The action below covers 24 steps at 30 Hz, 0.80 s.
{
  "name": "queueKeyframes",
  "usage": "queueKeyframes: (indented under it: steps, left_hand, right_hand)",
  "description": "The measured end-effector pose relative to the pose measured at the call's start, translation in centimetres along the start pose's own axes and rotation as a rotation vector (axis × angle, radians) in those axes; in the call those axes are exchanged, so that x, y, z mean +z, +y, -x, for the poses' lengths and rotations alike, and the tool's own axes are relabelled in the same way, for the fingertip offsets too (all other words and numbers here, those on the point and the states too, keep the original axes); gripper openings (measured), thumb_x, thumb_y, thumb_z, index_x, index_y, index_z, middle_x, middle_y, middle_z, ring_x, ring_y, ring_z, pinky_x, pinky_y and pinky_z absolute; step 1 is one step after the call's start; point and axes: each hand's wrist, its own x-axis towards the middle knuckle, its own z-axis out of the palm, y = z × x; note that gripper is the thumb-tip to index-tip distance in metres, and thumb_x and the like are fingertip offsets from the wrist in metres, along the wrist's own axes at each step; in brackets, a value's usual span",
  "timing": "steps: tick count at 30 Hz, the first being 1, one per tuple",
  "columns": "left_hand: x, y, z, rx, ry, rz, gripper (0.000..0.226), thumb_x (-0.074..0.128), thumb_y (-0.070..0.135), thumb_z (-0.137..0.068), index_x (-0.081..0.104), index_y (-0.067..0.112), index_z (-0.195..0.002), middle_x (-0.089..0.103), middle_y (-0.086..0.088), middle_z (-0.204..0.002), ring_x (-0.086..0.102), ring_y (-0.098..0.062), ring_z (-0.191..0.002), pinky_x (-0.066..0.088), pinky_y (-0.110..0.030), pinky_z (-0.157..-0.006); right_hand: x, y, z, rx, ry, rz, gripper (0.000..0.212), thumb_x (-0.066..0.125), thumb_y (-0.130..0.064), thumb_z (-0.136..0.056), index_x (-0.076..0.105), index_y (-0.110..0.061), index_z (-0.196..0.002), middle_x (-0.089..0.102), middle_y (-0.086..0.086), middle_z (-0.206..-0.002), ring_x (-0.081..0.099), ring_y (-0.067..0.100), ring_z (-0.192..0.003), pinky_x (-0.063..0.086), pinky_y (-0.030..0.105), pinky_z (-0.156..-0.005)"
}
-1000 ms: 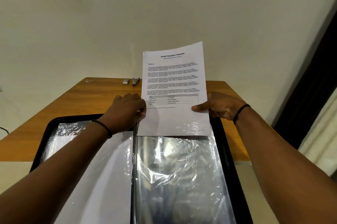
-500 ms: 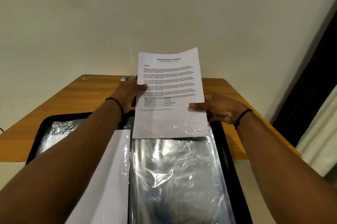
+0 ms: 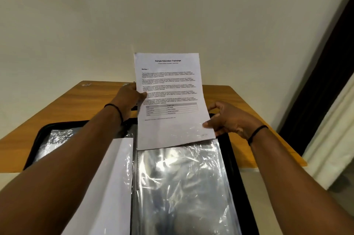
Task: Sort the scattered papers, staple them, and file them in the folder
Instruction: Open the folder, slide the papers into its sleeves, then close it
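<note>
A person's view down at an open black folder of clear sleeves on a wooden tabletop. At 12 o'clock, the printed paper stands with its lower edge at the right-hand plastic sleeve. The left hand has its grip on the paper's left edge; the right hand pinches its lower right edge. This looks like the filing step; next, the sheet likely needs sliding straight down toward 6 o'clock without buckling.

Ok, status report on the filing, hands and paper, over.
Left hand grips the printed sheet at its left edge; right hand at its lower right. Sheet's lower end inside the clear sleeve. Nothing in the way.
</note>
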Motion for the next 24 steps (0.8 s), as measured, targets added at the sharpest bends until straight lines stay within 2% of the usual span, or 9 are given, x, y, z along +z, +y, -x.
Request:
queueKeyframes:
  steps: [5, 8, 10, 12, 15, 20, 22, 24]
  left_hand:
    - [-0.1, 0.4, 0.6, 0.008, -0.096, -0.039, 0.029, 0.055, -0.002, -0.096, 0.062, 0.007, -0.123, 0.067, -0.012, -0.123, 0.065, -0.035, -0.109, 0.053, -0.051, -0.097]
    - [-0.1, 0.4, 0.9, -0.002, -0.145, -0.099, 0.032, 0.058, -0.005, -0.093, 0.062, 0.008, -0.122, 0.069, -0.012, -0.119, 0.066, -0.032, -0.103, 0.056, -0.046, -0.088]
    - [-0.4, 0.2, 0.8, -0.034, -0.174, -0.178, 0.032, 0.061, -0.007, -0.088, 0.067, 0.007, -0.116, 0.072, -0.011, -0.111, 0.068, -0.029, -0.093, 0.056, -0.04, -0.081]
    - [-0.9, 0.0, 0.9, -0.073, -0.201, -0.278, 0.028, 0.064, -0.004, -0.084, 0.069, 0.008, -0.109, 0.073, -0.009, -0.104, 0.068, -0.027, -0.089, 0.053, -0.04, -0.085]
    - [-1.6, -0.3, 0.8, -0.095, -0.183, -0.316, 0.018, 0.068, 0.001, -0.085, 0.07, 0.012, -0.099, 0.074, -0.004, -0.097, 0.067, -0.025, -0.086, 0.049, -0.041, -0.088]
    - [-2.3, -0.3, 0.7, -0.149, -0.242, -0.404, 0.016, 0.073, -0.001, -0.083, 0.072, 0.009, -0.095, 0.075, -0.006, -0.092, 0.068, -0.024, -0.082, 0.051, -0.031, -0.067]
    - [-2.1, -0.6, 0.5, -0.171, -0.252, -0.412, 0.017, 0.074, 0.0, -0.082, 0.072, 0.007, -0.097, 0.075, -0.007, -0.094, 0.07, -0.026, -0.086, 0.055, -0.035, -0.075]
    - [-1.7, -1.2, -0.1, -0.184, -0.218, -0.299, 0.021, 0.074, 0.002, -0.083, 0.071, 0.004, -0.104, 0.075, -0.012, -0.104, 0.071, -0.031, -0.094, 0.056, -0.042, -0.089]
  right_hand:
    - [0.2, -0.4, -0.2, -0.051, 0.114, -0.1, 0.054, 0.079, 0.003, -0.077, 0.055, -0.015, -0.121, 0.07, 0.025, -0.108, 0.067, 0.029, -0.083, 0.062, 0.041, -0.071]
    - [0.6, 0.0, -0.3, -0.061, 0.144, -0.106, 0.054, 0.077, 0.006, -0.078, 0.054, -0.013, -0.123, 0.073, 0.021, -0.102, 0.07, 0.031, -0.085, 0.061, 0.048, -0.078]
    - [0.7, 0.4, -0.4, -0.06, 0.171, -0.148, 0.054, 0.077, 0.006, -0.077, 0.055, -0.012, -0.123, 0.073, 0.021, -0.102, 0.072, 0.031, -0.084, 0.062, 0.045, -0.075]
    - [0.9, 0.9, -0.5, -0.058, 0.2, -0.18, 0.055, 0.078, 0.005, -0.076, 0.055, -0.014, -0.123, 0.07, 0.025, -0.108, 0.071, 0.031, -0.083, 0.062, 0.038, -0.068]
    - [1.4, 1.4, -0.8, -0.052, 0.224, -0.205, 0.056, 0.078, 0.004, -0.076, 0.053, -0.014, -0.123, 0.067, 0.029, -0.112, 0.069, 0.03, -0.082, 0.06, 0.037, -0.067]
    - [1.9, 1.8, -1.4, -0.057, 0.266, -0.21, 0.057, 0.078, 0.006, -0.076, 0.053, -0.018, -0.122, 0.069, 0.027, -0.107, 0.068, 0.029, -0.081, 0.059, 0.043, -0.075]
    - [1.9, 2.1, -1.7, -0.059, 0.278, -0.215, 0.059, 0.078, 0.005, -0.075, 0.052, -0.017, -0.124, 0.07, 0.023, -0.102, 0.069, 0.029, -0.081, 0.058, 0.046, -0.08]
    - [1.9, 2.4, -1.9, -0.056, 0.284, -0.225, 0.061, 0.079, 0.004, -0.075, 0.052, -0.017, -0.125, 0.071, 0.018, -0.098, 0.07, 0.028, -0.081, 0.058, 0.048, -0.083]
